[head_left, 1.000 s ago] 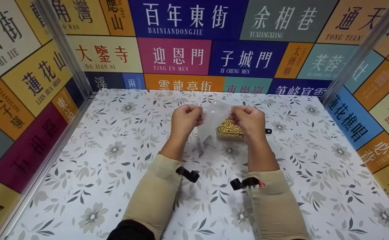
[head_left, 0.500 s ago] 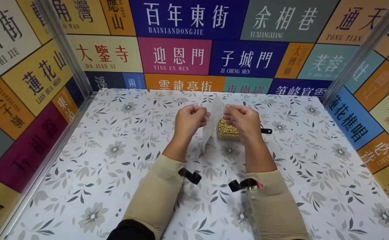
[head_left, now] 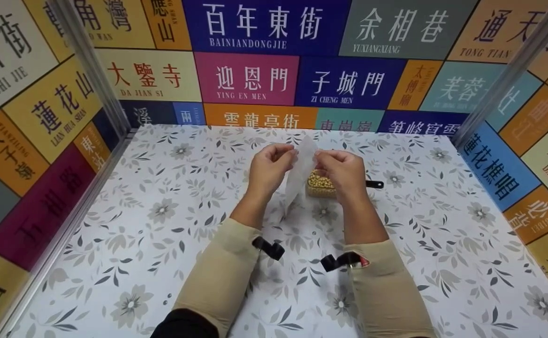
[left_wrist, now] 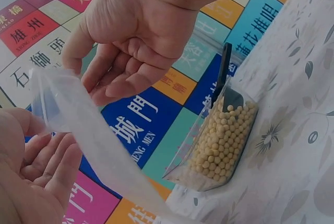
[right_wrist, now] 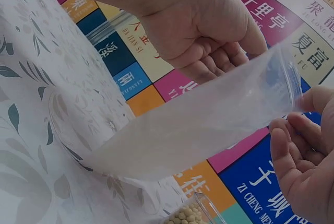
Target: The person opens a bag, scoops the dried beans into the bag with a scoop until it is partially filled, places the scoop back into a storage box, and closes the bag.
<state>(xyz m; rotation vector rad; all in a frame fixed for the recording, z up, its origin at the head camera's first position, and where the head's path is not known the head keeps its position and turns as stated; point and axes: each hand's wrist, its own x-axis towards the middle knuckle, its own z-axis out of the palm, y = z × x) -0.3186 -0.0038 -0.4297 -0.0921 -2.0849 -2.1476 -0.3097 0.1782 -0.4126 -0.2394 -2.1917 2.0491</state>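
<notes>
A clear zip-top plastic bag (head_left: 302, 173) hangs upright, its zip edge at the top. My left hand (head_left: 270, 171) pinches one side of its mouth; in the left wrist view the left hand (left_wrist: 36, 169) has its thumb against the zip. The other side of the mouth is pinched by my right hand (head_left: 343, 171), and the right wrist view shows the right hand (right_wrist: 310, 151) at the zip. The bag (right_wrist: 203, 125) looks flat, with nothing visible inside. Just behind my right hand stands a clear plastic container (head_left: 321, 192) heaped with yellow soybeans (left_wrist: 222, 143).
A black scoop (left_wrist: 223, 72) stands in the beans, its handle (head_left: 375, 184) sticking out to the right. White floral cloth (head_left: 302, 291) covers the table. Panels printed with street names (head_left: 246, 77) close off the back and both sides.
Both hands have come closer together, the left moving right and the right moving left. The bag has turned from facing me to nearly edge-on, still between them.
</notes>
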